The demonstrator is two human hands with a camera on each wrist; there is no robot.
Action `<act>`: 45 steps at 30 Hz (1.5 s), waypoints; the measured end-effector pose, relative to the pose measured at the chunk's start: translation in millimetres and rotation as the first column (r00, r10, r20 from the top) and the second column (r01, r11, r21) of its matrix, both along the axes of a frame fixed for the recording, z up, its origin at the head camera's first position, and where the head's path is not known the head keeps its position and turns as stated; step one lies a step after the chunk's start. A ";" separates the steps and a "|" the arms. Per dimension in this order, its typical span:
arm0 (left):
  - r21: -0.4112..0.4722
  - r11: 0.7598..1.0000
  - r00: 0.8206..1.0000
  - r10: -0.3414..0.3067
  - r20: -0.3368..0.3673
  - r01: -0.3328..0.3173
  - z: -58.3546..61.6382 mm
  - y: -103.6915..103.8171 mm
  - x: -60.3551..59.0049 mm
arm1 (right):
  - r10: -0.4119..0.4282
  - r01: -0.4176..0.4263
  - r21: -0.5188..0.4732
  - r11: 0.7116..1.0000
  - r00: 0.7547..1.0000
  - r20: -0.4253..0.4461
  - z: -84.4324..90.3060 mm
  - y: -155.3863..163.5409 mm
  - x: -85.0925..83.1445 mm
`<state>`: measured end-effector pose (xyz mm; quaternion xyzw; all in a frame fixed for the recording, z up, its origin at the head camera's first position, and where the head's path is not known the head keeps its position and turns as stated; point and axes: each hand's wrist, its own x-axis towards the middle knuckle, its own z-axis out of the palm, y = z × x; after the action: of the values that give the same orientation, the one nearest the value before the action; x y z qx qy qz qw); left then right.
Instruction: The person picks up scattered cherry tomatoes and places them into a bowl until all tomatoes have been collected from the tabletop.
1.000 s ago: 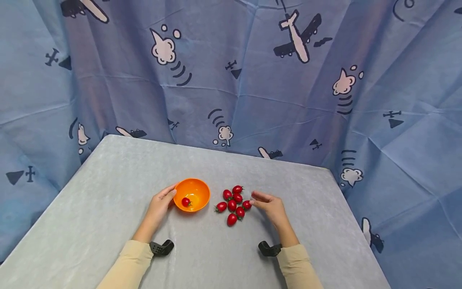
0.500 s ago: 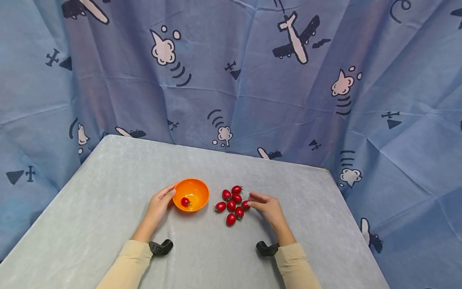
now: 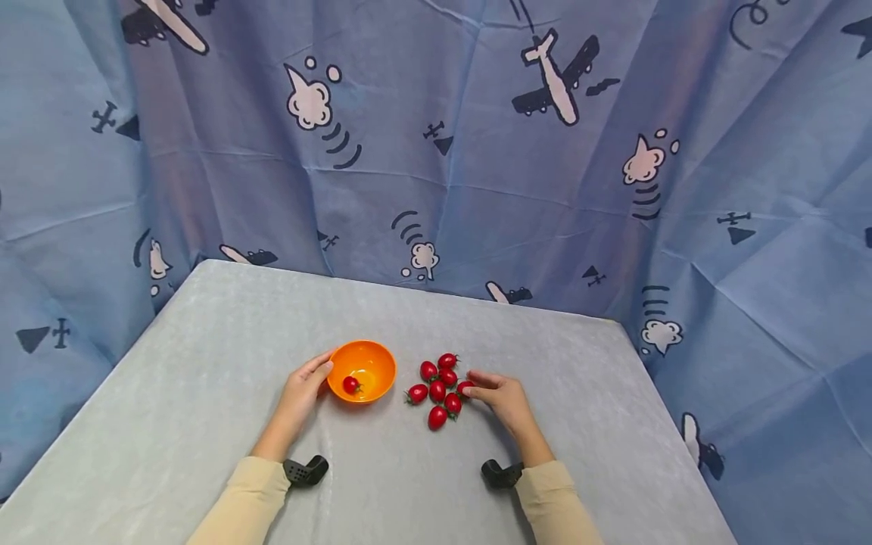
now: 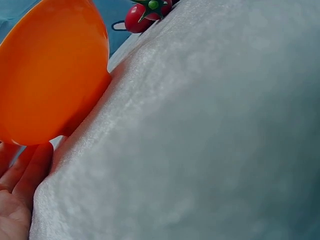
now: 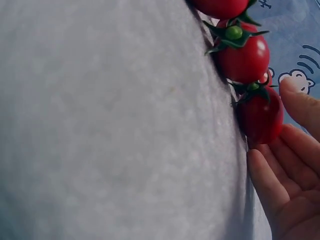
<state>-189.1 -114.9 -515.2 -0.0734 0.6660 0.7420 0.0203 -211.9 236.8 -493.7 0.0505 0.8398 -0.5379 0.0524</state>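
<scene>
The right hand [image 3: 502,395] has closed its thumb and fingers onto the cherry tomato [image 3: 465,387] at the cluster's three o'clock edge, readying a lift, while the left hand [image 3: 301,390], fingers relaxed, steadies the orange bowl [image 3: 372,362] at nine o'clock.

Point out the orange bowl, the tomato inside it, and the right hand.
orange bowl [image 3: 378,362]: head view, far inner wall.
tomato in the bowl [image 3: 350,384]: head view, middle of the fruit.
right hand [image 3: 502,398]: head view, back of the hand.
</scene>
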 end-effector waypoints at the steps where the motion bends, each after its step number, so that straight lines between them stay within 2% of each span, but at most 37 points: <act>1: 0.003 1.000 1.000 0.005 0.003 -0.005 0.4 0.0 0.2 | 0.003 -0.003 0.002 1.000 1.000 0.000 0.0 -0.8 -0.2; 13: 0.012 1.000 1.000 0.000 0.015 0.000 3.5 -1.4 4.4 | 0.009 -0.009 0.010 1.000 1.000 -0.005 -2.0 -5.3 6.6; 20: -0.001 1.000 1.000 0.002 -0.022 -0.002 3.6 -2.7 -0.7 | 0.019 -0.018 0.057 0.998 1.000 -0.014 2.0 -6.3 -0.1; 26: -0.008 1.000 1.000 -0.001 -0.027 0.001 3.7 -5.2 -0.8 | 0.021 -0.019 0.099 0.995 0.999 -0.024 3.1 -7.4 -3.9; 32: -0.005 1.000 1.000 -0.011 -0.003 0.011 1.3 -4.1 0.4 | 0.007 -0.003 0.122 0.992 1.000 -0.029 1.3 -7.0 -1.6; 45: 0.008 1.000 1.000 -0.013 0.006 0.013 2.9 -0.8 -0.4 | -0.006 0.011 0.099 0.995 0.999 -0.051 2.4 -1.2 1.9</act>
<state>-189.5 -115.7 -512.3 -0.0713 0.6634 0.7444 0.0276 -210.1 235.6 -491.3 0.0431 0.8664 -0.4968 0.0262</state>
